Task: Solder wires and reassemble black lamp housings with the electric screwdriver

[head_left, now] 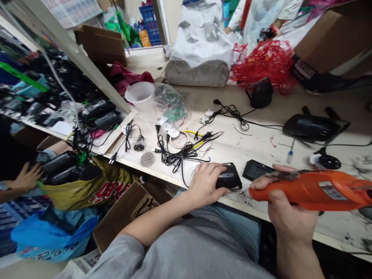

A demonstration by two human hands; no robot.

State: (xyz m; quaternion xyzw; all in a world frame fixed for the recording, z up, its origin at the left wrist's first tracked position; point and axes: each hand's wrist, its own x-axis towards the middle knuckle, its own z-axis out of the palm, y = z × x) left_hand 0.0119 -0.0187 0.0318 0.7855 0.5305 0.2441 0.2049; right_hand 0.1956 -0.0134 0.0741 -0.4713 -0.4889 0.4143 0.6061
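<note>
My left hand (205,184) rests closed over a small black plastic casing (229,177) near the bench's front edge. My right hand (290,221) grips an orange handheld power tool (316,192), its narrow tip pointing left toward the casing, with a small gap between them. A flat black plastic piece (257,169) lies just beyond the tip. Tangled black cables with plugs (177,155) sit left of my left hand. The casing's underside is hidden by my fingers.
The bench (241,149) holds loose wires, a larger black device (310,128), a plastic cup (141,95) and a bag of green circuit boards (171,102). Another person's hand (26,178) is at the far left, near black devices. A cardboard box (119,213) stands below the bench edge.
</note>
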